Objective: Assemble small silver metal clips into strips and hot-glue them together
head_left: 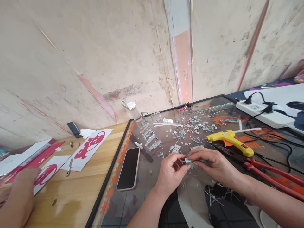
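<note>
My left hand [173, 171] and my right hand [215, 164] meet over the glass tabletop, fingers closed. Between their fingertips is a small silvery metal piece [187, 160], partly covered by my fingers. Many similar metal bits [193, 124] lie scattered just beyond my hands, and flat pieces sit in rows [154, 145] to the left. A yellow glue gun [230, 142] with a white glue stick rests right of my right hand, above red-handled pliers [270, 174]. Left of my left hand lies a phone [128, 169] beside a dark metal strip [142, 149].
Another person's hand [23, 190] is at the far left, near red paper-cut sheets [91, 147] and a utility knife [69, 167] on the wooden table. A clear bottle [133, 111] stands near the wall. Cables run from a white power strip [264, 114] at right.
</note>
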A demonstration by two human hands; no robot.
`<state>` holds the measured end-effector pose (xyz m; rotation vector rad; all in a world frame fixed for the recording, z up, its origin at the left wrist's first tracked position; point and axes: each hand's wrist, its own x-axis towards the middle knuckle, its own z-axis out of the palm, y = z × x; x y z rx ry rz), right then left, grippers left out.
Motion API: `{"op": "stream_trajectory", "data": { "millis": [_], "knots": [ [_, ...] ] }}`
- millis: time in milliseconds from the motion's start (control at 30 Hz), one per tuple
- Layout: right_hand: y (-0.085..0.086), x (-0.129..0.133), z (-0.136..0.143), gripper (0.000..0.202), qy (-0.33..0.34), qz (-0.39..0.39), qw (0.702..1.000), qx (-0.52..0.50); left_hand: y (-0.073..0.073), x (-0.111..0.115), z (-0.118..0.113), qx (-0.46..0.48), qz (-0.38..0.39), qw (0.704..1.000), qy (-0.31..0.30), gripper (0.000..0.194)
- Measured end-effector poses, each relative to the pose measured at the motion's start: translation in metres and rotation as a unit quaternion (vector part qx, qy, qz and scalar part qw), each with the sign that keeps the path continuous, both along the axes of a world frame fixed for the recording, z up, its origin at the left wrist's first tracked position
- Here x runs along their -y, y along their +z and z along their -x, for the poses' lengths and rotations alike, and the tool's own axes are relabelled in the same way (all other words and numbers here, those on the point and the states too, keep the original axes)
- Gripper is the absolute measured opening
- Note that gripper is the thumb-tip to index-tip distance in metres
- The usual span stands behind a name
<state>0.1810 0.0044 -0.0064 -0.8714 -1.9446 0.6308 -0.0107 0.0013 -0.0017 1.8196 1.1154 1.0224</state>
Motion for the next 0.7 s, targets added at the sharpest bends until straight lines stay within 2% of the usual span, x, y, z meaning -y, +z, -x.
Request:
{"op": "stream_trajectory", "data": {
  "millis": [167, 367, 500, 700],
  "knots": [
    [-0.0011, -0.0001, 0.0005, 0.013, -0.012, 0.009, 1.0, -0.008, 0.0002, -0.0001, 0.0004, 0.008, 0.002, 1.0, 0.011, 0.008],
    [-0.0002, -0.0021, 0.0001, 0.015, -0.016, 0.036, 0.999, 0.0, -0.0032, -0.0008, 0.0004, 0.027, 0.043, 0.999, 0.016, 0.014],
    [-0.0004, -0.0028, 0.0003, 0.017, -0.007, 0.033, 0.999, 0.006, -0.0046, -0.0017, 0.002, 0.021, 0.023, 0.999, 0.006, 0.016],
    [-0.0057, -0.0051, 0.0002, 0.017, 0.018, 0.027, 0.999, -0.003, 0.0021, -0.0022, 0.0027, 0.0, -0.004, 1.0, -0.002, 0.015]
  ]
}}
